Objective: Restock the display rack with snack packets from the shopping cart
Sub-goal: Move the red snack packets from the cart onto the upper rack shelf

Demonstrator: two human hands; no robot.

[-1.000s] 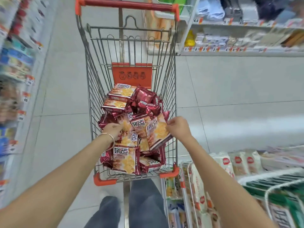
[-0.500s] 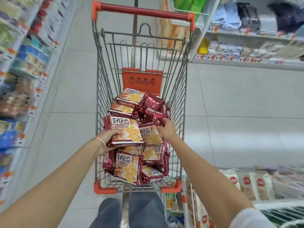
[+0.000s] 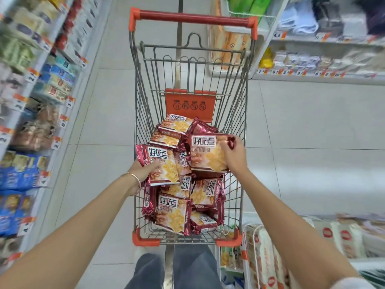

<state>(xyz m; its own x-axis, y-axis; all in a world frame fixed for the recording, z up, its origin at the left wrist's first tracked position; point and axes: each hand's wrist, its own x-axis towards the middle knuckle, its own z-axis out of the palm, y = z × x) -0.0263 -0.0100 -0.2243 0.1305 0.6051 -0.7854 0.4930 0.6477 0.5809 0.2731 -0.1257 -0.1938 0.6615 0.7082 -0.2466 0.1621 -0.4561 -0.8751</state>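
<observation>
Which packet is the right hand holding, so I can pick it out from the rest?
Look in the wire shopping cart in the aisle. Above the heap of red snack packets, the right hand grips one packet by its right edge. It is the one lifted face-up on the right, higher than the left hand's packet.

Cart [image 3: 239, 97] in aisle btwn shelves; packets [image 3: 173, 213] piled inside; rack [image 3: 262, 255] front-right of cart.

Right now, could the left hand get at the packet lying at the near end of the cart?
Probably not yet: the left hand already grips a snack packet. The near packet lies uncovered on top in the shopping cart, so once freed, yes.
</observation>
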